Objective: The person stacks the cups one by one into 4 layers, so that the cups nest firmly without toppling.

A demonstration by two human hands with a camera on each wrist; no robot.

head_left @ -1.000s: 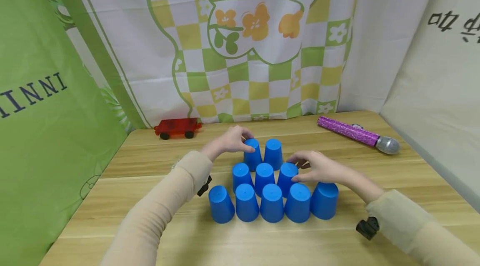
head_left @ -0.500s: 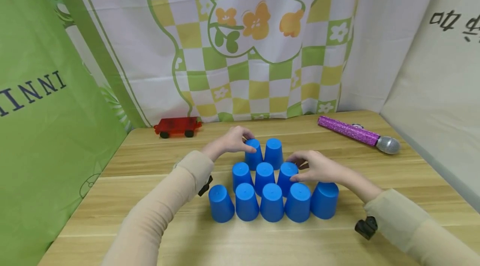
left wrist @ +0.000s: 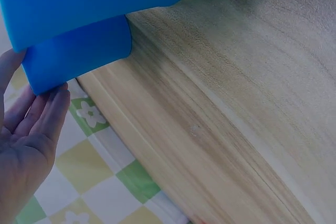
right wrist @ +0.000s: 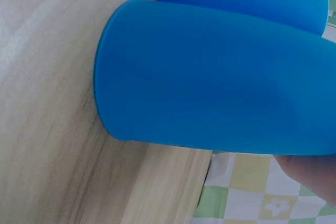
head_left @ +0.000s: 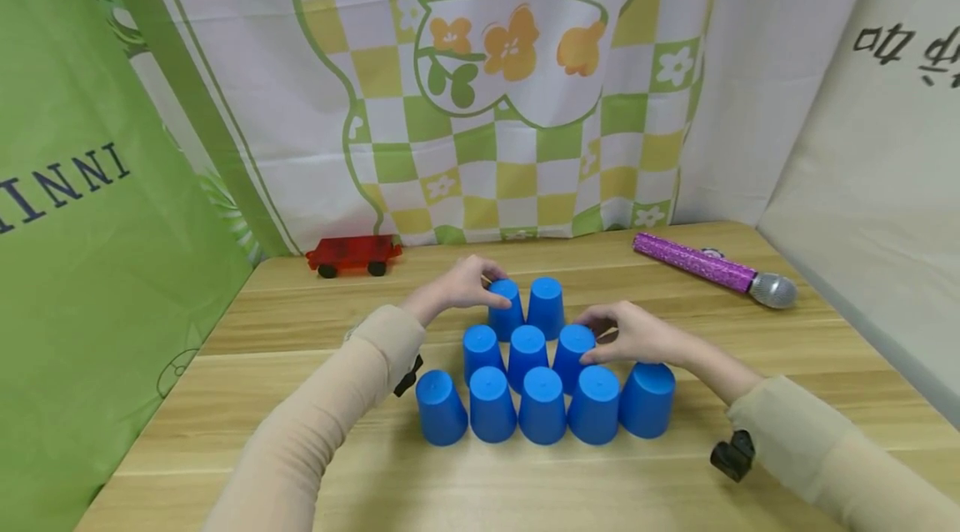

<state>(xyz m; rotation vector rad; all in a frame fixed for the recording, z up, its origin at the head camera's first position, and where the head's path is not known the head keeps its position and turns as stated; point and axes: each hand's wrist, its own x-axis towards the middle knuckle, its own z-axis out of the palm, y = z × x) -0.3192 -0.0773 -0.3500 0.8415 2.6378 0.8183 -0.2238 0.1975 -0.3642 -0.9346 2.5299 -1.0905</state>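
Upside-down blue cups stand in three rows in the head view: two at the back, three in the middle, several in front. My left hand (head_left: pixel 467 283) holds the back-left cup (head_left: pixel 506 317) near its top, thumb on the near side and fingers behind. With thumb and fingers, my right hand (head_left: pixel 637 333) grips the middle row's right cup (head_left: pixel 572 355). In the left wrist view, the fingers (left wrist: pixel 51 116) touch the farther cup (left wrist: pixel 79 53). A large cup (right wrist: pixel 210 80) hides most of the right hand in the right wrist view.
On the wooden table (head_left: pixel 300 399), a red toy wagon (head_left: pixel 352 255) stands at the back left. A purple glitter microphone (head_left: pixel 708 267) lies at the back right. The front row's right cup (head_left: pixel 648 400) sits just below my right hand. Patterned cloth (head_left: pixel 495 173) hangs behind the table.
Both hands stay at the same two cups. The back-left cup shows only a slight shift toward its neighbour; the other cups keep their places.
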